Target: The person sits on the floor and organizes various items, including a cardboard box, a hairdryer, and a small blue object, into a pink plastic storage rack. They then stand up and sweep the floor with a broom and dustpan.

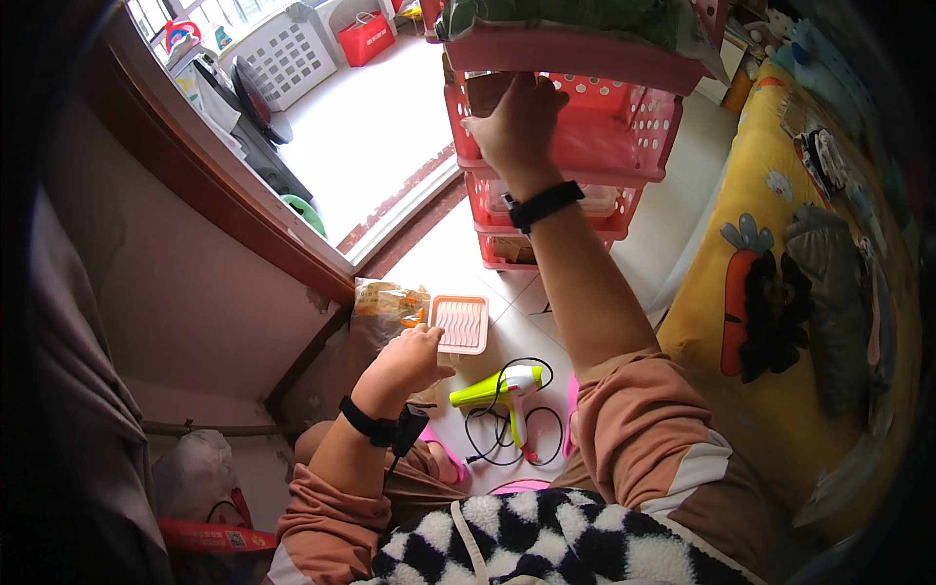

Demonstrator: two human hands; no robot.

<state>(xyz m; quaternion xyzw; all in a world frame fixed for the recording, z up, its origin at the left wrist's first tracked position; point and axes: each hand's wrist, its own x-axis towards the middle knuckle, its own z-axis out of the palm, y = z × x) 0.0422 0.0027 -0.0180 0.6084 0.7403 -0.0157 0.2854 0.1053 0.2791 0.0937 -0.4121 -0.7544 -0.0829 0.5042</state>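
My right hand [523, 131] reaches into an upper tier of a pink plastic storage rack [563, 172]. Its thumb and fingers are around a small brown box [486, 93] at the tier's left side; the fingers partly hide the box. Lower down, my left hand [413, 358] hovers with thumb and fingers apart, by the left edge of a shallow pink plastic box [459, 324] with a wavy-ridged surface. Whether its fingertips touch that edge cannot be told. A printed clear plastic bag [387, 307] lies just beyond this hand.
A green-and-white hair dryer [497, 387] with its looped cord lies on the floor between my feet. Right of the rack is a bed with a yellow sheet [702, 322] and clothes. A doorframe [241, 205] and wall border the left. Leafy greens [570, 14] fill the rack's top tier.
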